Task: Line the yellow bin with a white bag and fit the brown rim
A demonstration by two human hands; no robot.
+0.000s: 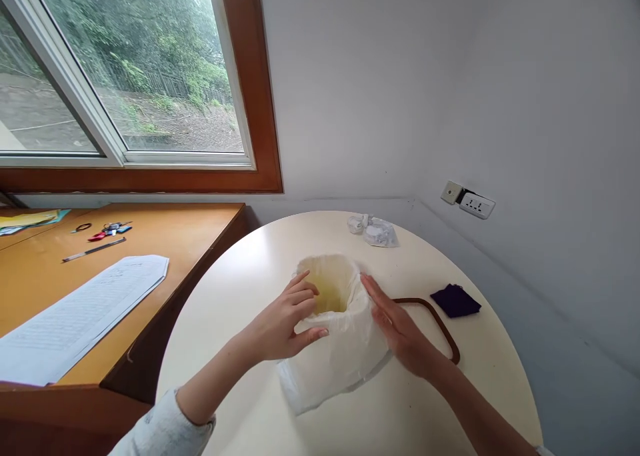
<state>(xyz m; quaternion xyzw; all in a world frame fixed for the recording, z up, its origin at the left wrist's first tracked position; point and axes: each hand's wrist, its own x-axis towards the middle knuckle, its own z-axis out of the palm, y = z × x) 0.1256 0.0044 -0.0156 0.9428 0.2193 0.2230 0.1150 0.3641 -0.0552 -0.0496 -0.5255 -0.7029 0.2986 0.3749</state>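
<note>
1. Bag, thin white plastic, is sitting near the middle of the round counter. It's draped over a container with a round mouth facing up, and the inside looks yellowish. The bag's loose bottom edge hangs down the near side and flares out onto the counter. Can't really tell the container's full shape under there.

2. Left hand is at the left side of the rim, fingers spread and slightly bent over the opening, thumb sticking out along the near edge. Not pinching anything that I can see, and I can't tell if the fingertips touch the plastic.

3. Right hand is laid pretty flat along the right side of the bag, fingers close together and pointing up toward the rim.

4. Brown frame with rounded corners lies just right of that hand, partly hidden behind it.

5. Dark purple cloth lies further right, near the counter's edge. Small clear plastic bag, kinda bunched up, is at the back.

6. Over on the wooden counter to the left: papers, a pen and some keys. Window above that, greenery outside.
</note>
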